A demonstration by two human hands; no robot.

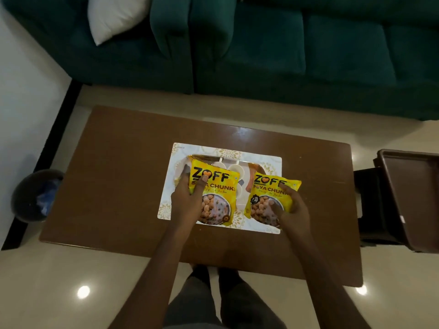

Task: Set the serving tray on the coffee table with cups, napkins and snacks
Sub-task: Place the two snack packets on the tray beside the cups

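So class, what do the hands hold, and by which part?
The left hand grips one soya chunks packet by its left edge; the right hand grips the other packet by its lower right side.

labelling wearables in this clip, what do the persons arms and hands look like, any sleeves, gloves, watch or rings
The left forearm and right forearm are bare as far as the frame's bottom edge; no sleeve shows. The left hand and right hand wear no gloves. No watch, bracelet or ring is visible on the wrists or on the fingers that show.
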